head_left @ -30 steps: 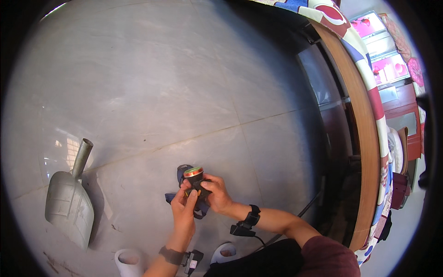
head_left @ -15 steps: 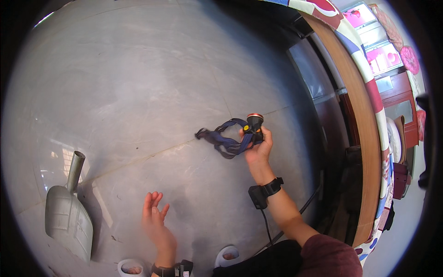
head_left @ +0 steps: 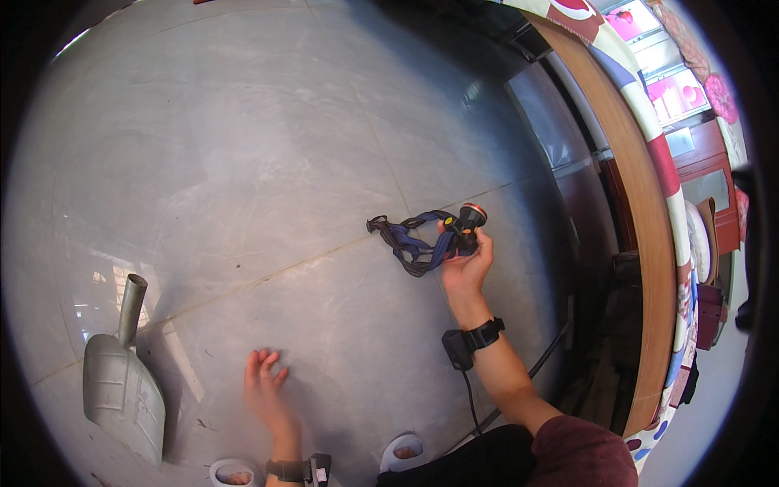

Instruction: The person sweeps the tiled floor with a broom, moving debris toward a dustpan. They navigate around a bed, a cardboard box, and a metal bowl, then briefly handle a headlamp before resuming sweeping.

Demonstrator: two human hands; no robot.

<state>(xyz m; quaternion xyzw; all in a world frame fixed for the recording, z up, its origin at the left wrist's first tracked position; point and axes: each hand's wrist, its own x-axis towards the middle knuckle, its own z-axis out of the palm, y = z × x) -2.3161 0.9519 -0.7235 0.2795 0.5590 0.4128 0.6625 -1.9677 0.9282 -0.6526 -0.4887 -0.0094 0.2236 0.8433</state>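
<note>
A headlamp (head_left: 466,230) with a black body, a red-rimmed lens and a yellow button is in my right hand (head_left: 469,272). My fingers wrap round the lamp from below, and its lens points up and to the right. From the lamp a dark blue headband (head_left: 412,241) hangs to the left in loose loops above the floor. My left hand (head_left: 268,391) is empty, low and left of the middle, with fingers apart and slightly bent. It is slightly blurred. Both wrists wear black straps with small boxes.
A metal shovel head (head_left: 123,393) with a short tube socket lies on the grey tiled floor (head_left: 227,178) at the left. To the right runs a bed's wooden side rail (head_left: 645,211), with dark space and a glossy panel (head_left: 552,122) beneath. My white slippers (head_left: 402,451) show at the bottom.
My right hand has moved slightly right with the headlamp, and the lamp has tilted so its lens leans further right. My left hand has shifted a little left and down.
</note>
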